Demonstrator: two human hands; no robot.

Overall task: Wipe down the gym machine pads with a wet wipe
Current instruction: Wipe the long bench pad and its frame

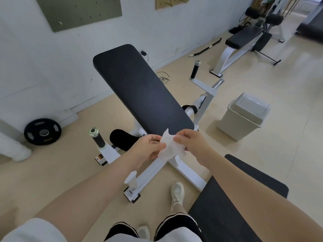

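Wipe: white wet wipe [170, 145], crumpled and partly unfolded, held in the air between both hands, just in front of the near end of the long black pad; not touching any pad.
Left hand: left hand [148, 147], grip pinching the left edge of the wipe between thumb and fingers.
Right hand: right hand [192, 143], grip pinching the right upper edge of the wipe, fingers curled round it.
Long pad: black back pad [139, 88] of the bench, tilted up and running from near centre to far left; surface looks dry and matt.
Near pad: second black pad [227, 206], near right, under the right forearm.
Step in hand: judged to be spreading or refolding the wipe before wiping; no pad yet under the cloth.
Next move calls for: flattening the wipe under one palm, lowering it onto the near end of the long pad, then stroking along its length; the near pad would remain to do.
Frame: white bench frame [157, 170], below the hands.
Bin: pale lidded bin [243, 116], right of the bench, well apart from the hands.
Weight plate: black weight plate [42, 131], far left, by the wall.
Other bench: second machine [244, 41], far right.
Hidden or unclear: wetness of the wipe cannot be told; fingertips behind the wipe are covered; near pad cut off by the arm and the lower edge; underside and far edge of the long pad out of sight.
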